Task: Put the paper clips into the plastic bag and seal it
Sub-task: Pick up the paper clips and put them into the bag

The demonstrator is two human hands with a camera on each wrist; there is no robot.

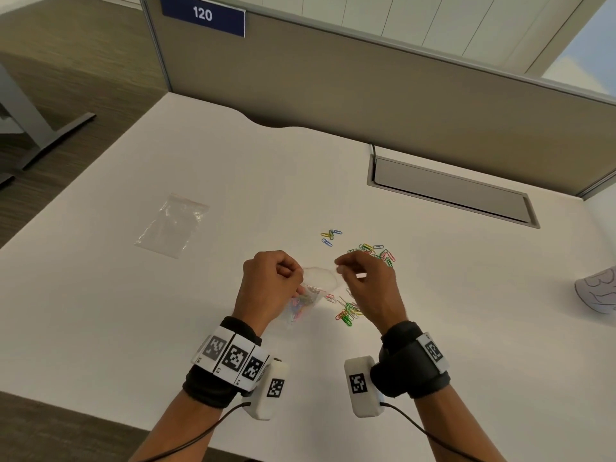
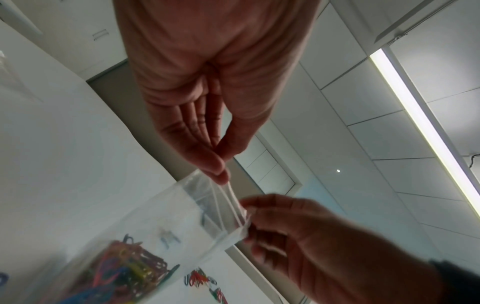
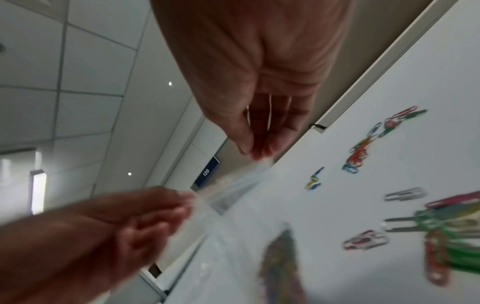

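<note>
Second empty bag [image 1: 172, 225] left; loose clips [image 1: 373, 251] right

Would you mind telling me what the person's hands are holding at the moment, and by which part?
Both hands hold the small clear plastic bag by its top edge: left hand pinches one end, right hand the other.

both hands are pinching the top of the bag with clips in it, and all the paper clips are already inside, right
Not all. Both the left hand and right hand do pinch the bag, but the head view shows loose paper clips on the table.
</note>
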